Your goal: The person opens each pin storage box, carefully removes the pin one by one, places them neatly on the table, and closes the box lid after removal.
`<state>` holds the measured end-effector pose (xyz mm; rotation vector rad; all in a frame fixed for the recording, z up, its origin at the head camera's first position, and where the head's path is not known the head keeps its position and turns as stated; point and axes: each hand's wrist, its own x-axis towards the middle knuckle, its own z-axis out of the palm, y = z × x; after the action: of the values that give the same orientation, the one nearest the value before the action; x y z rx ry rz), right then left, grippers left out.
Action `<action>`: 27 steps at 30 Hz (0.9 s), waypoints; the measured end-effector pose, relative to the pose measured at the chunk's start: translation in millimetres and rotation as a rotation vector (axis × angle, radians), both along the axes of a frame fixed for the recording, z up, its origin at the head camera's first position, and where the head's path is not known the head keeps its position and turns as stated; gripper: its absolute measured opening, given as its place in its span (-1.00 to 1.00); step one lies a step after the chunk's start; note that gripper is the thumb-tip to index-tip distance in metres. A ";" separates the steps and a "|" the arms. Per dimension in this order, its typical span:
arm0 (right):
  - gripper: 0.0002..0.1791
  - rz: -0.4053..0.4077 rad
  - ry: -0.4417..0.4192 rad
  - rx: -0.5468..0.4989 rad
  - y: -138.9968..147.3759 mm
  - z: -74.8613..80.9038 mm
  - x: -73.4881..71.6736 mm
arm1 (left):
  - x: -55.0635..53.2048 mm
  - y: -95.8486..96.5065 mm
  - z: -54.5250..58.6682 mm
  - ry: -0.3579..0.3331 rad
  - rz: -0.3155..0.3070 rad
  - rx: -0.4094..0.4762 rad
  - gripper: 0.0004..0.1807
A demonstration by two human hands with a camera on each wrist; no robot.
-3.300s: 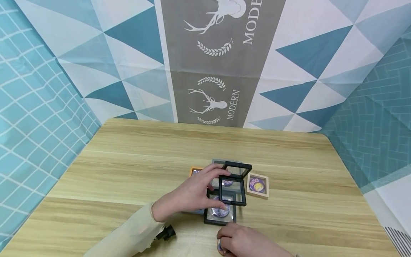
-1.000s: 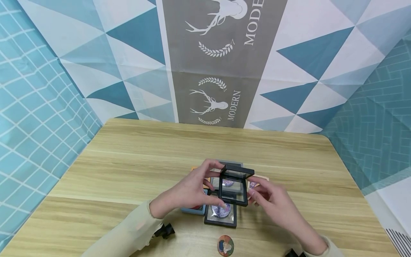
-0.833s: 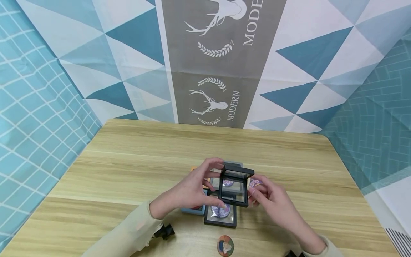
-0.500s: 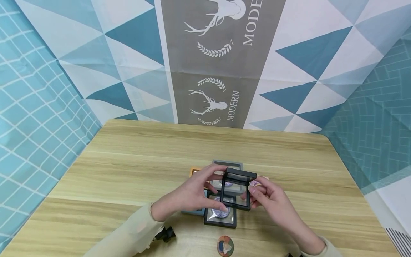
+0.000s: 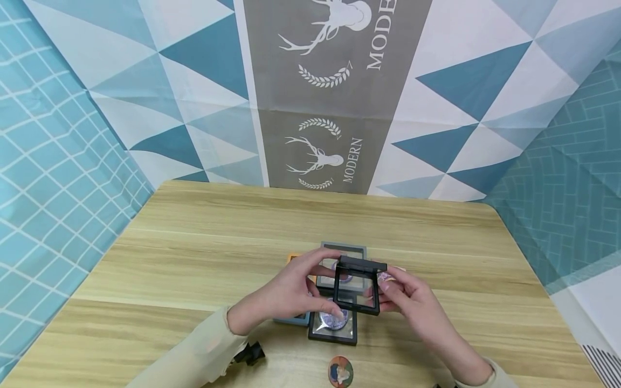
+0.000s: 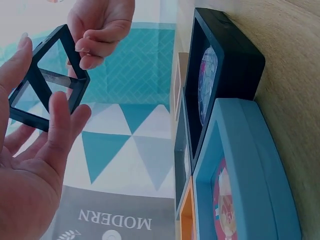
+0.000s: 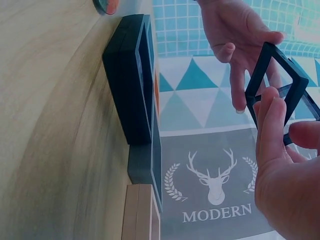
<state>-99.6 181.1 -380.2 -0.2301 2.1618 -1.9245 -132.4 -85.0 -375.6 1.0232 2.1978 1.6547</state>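
A small black hinged display frame [image 5: 358,309] with clear windows is held above the table, its two halves folded apart at an angle. My left hand [image 5: 286,291] grips it from the left, thumb low and fingers at the upper corner. On the right side, my right hand [image 5: 414,296] pinches its edge between thumb and fingers, as the right wrist view also shows. Nothing sits inside the held frame. Below it lies another black display frame [image 5: 332,339] containing a purple round badge [image 5: 333,321]. A loose round badge [image 5: 341,372] with a painted figure rests nearer the front edge.
Around the held frame stand a grey display frame [image 5: 344,245], an orange one [image 5: 293,256] and a blue one [image 6: 250,175], partly covered by my left hand. A light wooden frame [image 7: 140,212] is mostly hidden behind my right hand. Patterned cloth hangs behind the table.
My right hand has let go of the loose badge at the front and come up to the held frame's right edge. The frame has shifted slightly right and its upper half has tilted.
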 end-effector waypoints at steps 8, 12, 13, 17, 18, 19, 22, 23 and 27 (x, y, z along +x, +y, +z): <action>-0.49 0.008 -0.072 -0.117 1.4 3.7 -1.4 | -1.4 0.4 -0.6 0.007 -0.036 0.048 -0.12; -0.48 0.023 -0.064 -0.129 2.6 4.1 -1.7 | -1.6 1.2 -0.3 0.014 -0.043 0.063 -0.10; -0.47 0.027 -0.060 -0.128 3.0 3.9 -1.9 | -1.6 1.3 -0.4 0.017 -0.044 0.064 -0.09; -0.45 0.052 -0.043 -0.131 5.0 2.8 -2.0 | -1.9 1.7 -1.4 0.029 -0.054 0.080 -0.11; -0.45 0.059 -0.041 -0.136 5.4 2.5 -1.9 | -2.0 1.7 -1.6 0.033 -0.057 0.083 -0.12; -0.44 0.060 -0.040 -0.140 5.7 2.4 -1.8 | -2.2 1.8 -1.9 0.036 -0.060 0.088 -0.12; -0.43 0.057 -0.046 -0.148 6.2 2.1 -1.5 | -2.4 2.1 -2.2 0.044 -0.066 0.096 -0.14; -0.43 0.052 -0.049 -0.150 6.1 2.1 -1.5 | -2.5 2.1 -2.2 0.047 -0.067 0.098 -0.16; -0.44 0.026 -0.057 -0.151 5.8 1.8 -1.8 | -2.8 2.1 -2.4 0.047 -0.065 0.091 -0.22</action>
<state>-101.4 187.0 -378.4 -0.2261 1.9711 -2.0555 -135.2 -82.9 -378.0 1.1551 2.1114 1.7333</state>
